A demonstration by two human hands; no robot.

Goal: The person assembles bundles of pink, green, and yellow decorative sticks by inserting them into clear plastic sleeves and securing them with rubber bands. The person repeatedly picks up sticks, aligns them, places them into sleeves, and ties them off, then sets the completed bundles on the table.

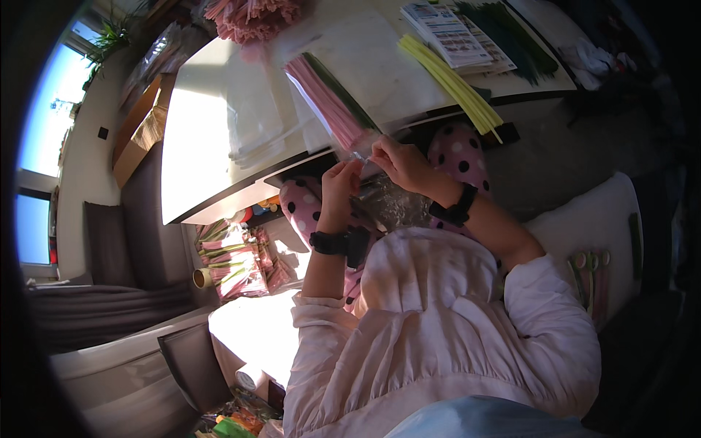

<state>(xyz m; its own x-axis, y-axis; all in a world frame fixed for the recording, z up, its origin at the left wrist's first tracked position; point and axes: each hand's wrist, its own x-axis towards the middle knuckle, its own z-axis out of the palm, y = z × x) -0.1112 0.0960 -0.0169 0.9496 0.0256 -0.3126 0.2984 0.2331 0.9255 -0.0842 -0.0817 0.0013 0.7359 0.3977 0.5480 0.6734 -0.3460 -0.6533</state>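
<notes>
At the table's near edge lies a bundle of pink chenille stems with dark green stems along its right side. Clear plastic, apparently a bag, covers the near end of the bundle. My left hand is closed, its fingertips pinching the plastic just below that end. Close beside it, my right hand pinches the same plastic from the right, thumb and forefinger together. The exact edge between the fingertips is too small to make out. More crinkled clear plastic lies over my lap beneath the hands.
Yellow chenille stems overhang the table edge at right, near printed sheets and dark green stems. A larger pink bunch sits at the far left. Packed pink and green bundles lie below the white table.
</notes>
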